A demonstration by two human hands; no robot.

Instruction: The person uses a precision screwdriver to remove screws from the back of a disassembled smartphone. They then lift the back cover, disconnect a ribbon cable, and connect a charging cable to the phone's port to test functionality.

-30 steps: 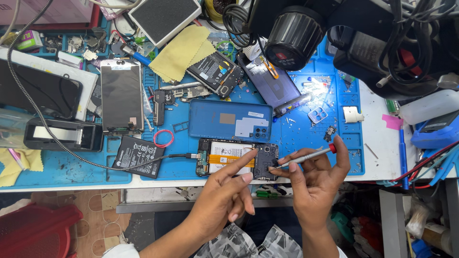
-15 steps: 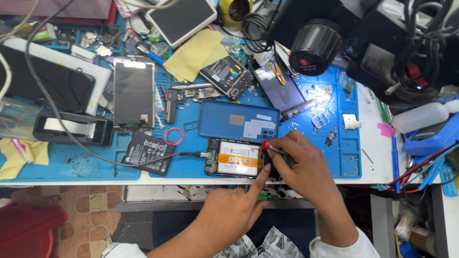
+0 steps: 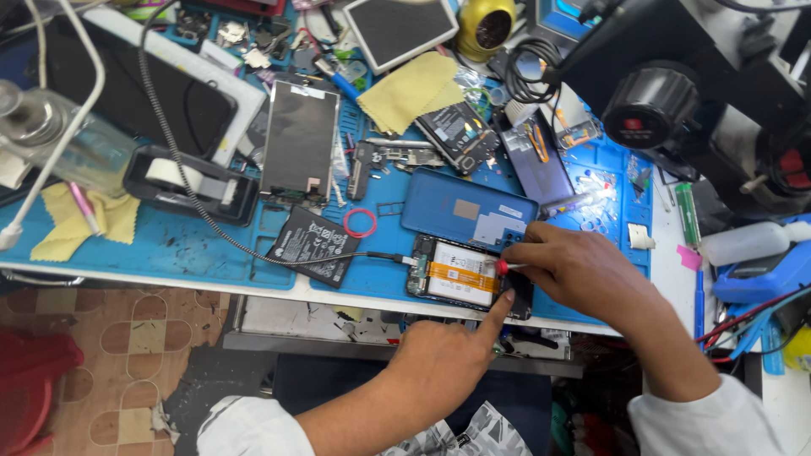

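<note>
Two bare hands worked over an opened phone point(image 3: 460, 279) at the near edge of a blue work mat point(image 3: 194, 245), back cover off, white battery with an orange strip exposed. Right hand point(image 3: 583, 274) lay closed around a red-tipped screwdriver point(image 3: 505, 267), fingers clamped on the shaft, red tip just above the phone's right end. Left hand point(image 3: 443, 363) came up from below, index finger extended and pressed against the phone's lower right corner, remaining fingers curled in; held nothing. Black braided cable point(image 3: 211, 224) plugged into the phone's left end and ran off across the mat toward the upper left. Detached blue back cover point(image 3: 469, 211) lay just above the phone, nearly touching it. Loose black battery point(image 3: 314, 245) rested left of the phone, beside a small red ring point(image 3: 361, 223). Bare display panel point(image 3: 300, 139) lay face down farther up the mat, next to a black tape dispenser point(image 3: 190, 186). Yellow cloth point(image 3: 410, 89) sat near the top, well apart from both hands. Black microscope head point(image 3: 650, 105) hung over the mat's upper right corner. White squeeze bottle point(image 3: 743, 241) lay on its side off the mat, to the right.
</note>
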